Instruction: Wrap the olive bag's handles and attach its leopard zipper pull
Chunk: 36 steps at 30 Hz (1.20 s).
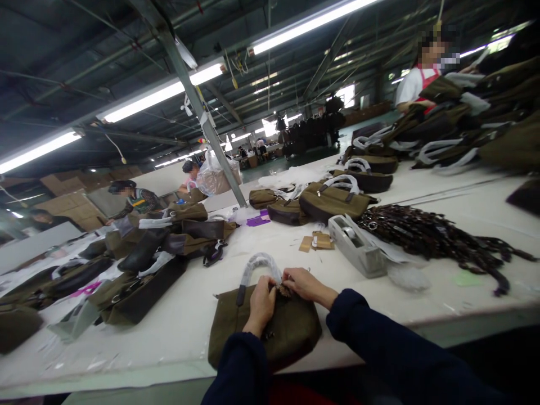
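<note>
An olive-green handbag (230,323) lies on the white table in front of me, near its front edge. Its handle (257,261) arches up and is wrapped in pale plastic. My left hand (262,304) rests over the bag's top, fingers pinched near the handle's right base. Close beside it, my right hand (304,284) is also pinched at the same spot. Between the fingertips shows a small brownish piece (283,290), too small to name. The fingers partly hide it and the top of the bag.
A grey tape dispenser (358,247) stands right of the bag, beside a heap of dark straps (439,239). More handbags (143,287) are piled left; others (333,199) lie behind. Brown cards (323,241) lie mid-table. A metal post (211,135) rises behind. Several co-workers are farther off.
</note>
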Available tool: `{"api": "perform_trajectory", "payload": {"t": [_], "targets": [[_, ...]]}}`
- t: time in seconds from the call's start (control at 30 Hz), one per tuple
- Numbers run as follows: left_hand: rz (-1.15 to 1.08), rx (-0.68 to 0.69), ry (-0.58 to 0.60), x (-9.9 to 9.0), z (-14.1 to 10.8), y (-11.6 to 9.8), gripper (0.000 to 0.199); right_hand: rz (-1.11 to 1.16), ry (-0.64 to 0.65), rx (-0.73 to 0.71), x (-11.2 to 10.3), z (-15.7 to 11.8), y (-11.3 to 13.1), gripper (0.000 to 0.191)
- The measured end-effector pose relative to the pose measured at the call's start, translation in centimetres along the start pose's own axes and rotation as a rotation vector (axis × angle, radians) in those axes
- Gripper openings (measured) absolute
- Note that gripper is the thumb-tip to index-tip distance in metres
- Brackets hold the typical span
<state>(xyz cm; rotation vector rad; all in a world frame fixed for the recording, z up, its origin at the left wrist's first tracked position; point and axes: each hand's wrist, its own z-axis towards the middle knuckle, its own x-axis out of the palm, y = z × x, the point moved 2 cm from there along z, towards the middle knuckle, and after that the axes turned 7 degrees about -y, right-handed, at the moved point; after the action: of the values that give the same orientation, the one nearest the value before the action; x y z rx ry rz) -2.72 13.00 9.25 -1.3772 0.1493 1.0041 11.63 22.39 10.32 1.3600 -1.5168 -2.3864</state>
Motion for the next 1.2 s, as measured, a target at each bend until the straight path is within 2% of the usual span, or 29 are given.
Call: {"api": "perform_trajectory", "payload": {"t": [0.07,0.2,0.37,0.43,0.6,0.73,0.97,1.2], "targets": [[-0.062,-0.006,0.009,0.0,0.2,0.3,0.001,0.029,0.016,0.013,-0.4,0.0,-0.4,0.011],[-0.222,-0.06,0.077,-0.3,0.7,0.8,0.018,0.07,0.04,0.032,-2.0,-0.3,-1.2,0.014],[-0.384,-0.124,0.151,-1.1,0.7,0.3,0.034,0.051,-0.087,-0.058,-3.9,0.0,-0.4,0.022],[-0.44,-0.129,0.164,-1.6,0.6,-0.3,0.033,0.06,-0.116,-0.108,-3.8,0.6,0.3,0.017],[-0.566,-0.187,0.167,-2.5,-0.2,-1.2,0.033,0.168,0.078,-0.114,-1.6,1.5,1.0,0.016],[-0.583,-0.207,0.147,-2.3,-0.5,-0.6,0.033,0.156,0.143,-0.125,-1.2,1.0,1.0,0.012],[-0.547,-0.235,0.088,-1.3,-0.1,1.2,0.034,-0.038,0.079,-0.06,-1.7,0.4,1.2,0.012],[-0.546,-0.229,0.069,-1.5,-0.3,1.2,0.029,-0.254,0.073,-0.055,-1.0,0.8,2.7,0.014]]}}
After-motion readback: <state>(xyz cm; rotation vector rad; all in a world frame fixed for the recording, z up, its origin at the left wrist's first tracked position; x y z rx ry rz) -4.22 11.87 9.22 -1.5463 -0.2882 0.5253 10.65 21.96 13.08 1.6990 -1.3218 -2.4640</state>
